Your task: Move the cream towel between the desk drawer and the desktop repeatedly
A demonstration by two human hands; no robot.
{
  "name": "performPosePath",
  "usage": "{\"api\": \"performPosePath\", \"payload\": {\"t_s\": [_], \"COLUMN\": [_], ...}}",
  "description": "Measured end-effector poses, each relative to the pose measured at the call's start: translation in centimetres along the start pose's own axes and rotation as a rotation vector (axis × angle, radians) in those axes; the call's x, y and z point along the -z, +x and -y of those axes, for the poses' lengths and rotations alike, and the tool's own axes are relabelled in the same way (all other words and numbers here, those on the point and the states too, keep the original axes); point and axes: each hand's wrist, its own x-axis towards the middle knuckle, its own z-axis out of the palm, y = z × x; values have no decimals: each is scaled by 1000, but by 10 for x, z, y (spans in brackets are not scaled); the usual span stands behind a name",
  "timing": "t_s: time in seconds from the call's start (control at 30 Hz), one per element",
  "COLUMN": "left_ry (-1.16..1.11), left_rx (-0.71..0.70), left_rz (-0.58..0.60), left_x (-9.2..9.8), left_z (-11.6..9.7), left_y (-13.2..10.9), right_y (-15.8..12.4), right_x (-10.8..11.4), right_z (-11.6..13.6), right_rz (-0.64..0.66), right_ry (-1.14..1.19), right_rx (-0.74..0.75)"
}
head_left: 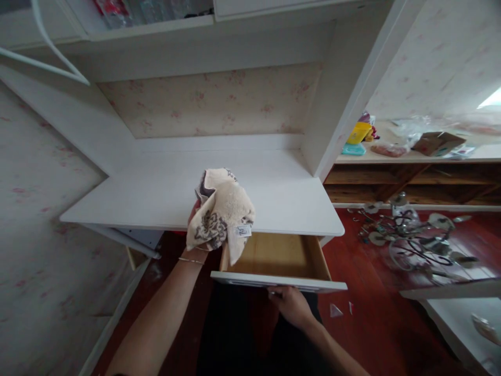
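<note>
A cream towel (230, 203) with dark flower patterns and a small white label hangs bunched in my left hand (194, 214), at the desk's front edge. The cloth covers most of that hand's fingers. One corner of it dangles over the left side of a pulled-out drawer (282, 256), whose bare wooden inside shows. Below, my right hand (289, 304) has its fingers closed on the lower part of the drawer's white front. Behind the towel stretches the white desk (156, 183).
Shelves (258, 31) hang over the desk. To the right, a low wooden shelf unit (391, 180) carries a yellow container (359, 133) and a cardboard box (438, 143). A metal chandelier (418, 240) lies on the red floor, near a white piece of furniture (457, 318).
</note>
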Motion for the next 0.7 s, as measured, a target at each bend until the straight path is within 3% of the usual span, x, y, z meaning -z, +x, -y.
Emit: {"api": "performPosePath", "payload": {"t_s": [0.07, 0.13, 0.27, 0.37, 0.53, 0.7], "left_ry": [-169, -224, -72, -14, -39, -90], "left_rx": [50, 185, 433, 456, 461, 439], "left_rz": [75, 117, -32, -155, -251, -289], "left_x": [0, -1, 1, 2, 1, -5], "left_z": [15, 30, 52, 57, 50, 35], "left_y": [7, 13, 22, 22, 7, 3], "right_y": [22, 43, 77, 98, 127, 131], "right_x": [9, 17, 28, 35, 46, 49], "right_z": [-1, -2, -4, -5, -6, -1], "right_rz": [-14, -26, -35, -62, -84, -87], "right_ry": [-7, -21, -62, -83, -135, -175], "right_rx": [4, -4, -40, -51, -58, -35]}}
